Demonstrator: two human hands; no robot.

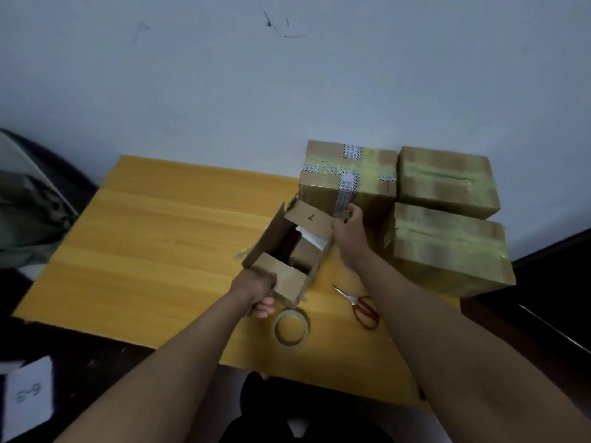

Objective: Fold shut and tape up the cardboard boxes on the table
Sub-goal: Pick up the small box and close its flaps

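Observation:
A small brown cardboard box [271,238] stands open in the middle of the yellow table [160,238], with items showing inside it. My left hand [259,290] grips its near end flap, fingers curled under the edge. My right hand [348,227] holds the far end flap, the one marked with a 7, at its right corner. A roll of clear tape [291,327] lies flat just in front of the box. Red-handled scissors [359,306] lie to the right of the roll.
Three taped boxes sit at the table's right: one against the wall [348,177], one at the far right [447,183], and a larger one nearer me [447,254]. A dark chair with grey cloth [28,215] stands left. A white label [28,391] lies lower left.

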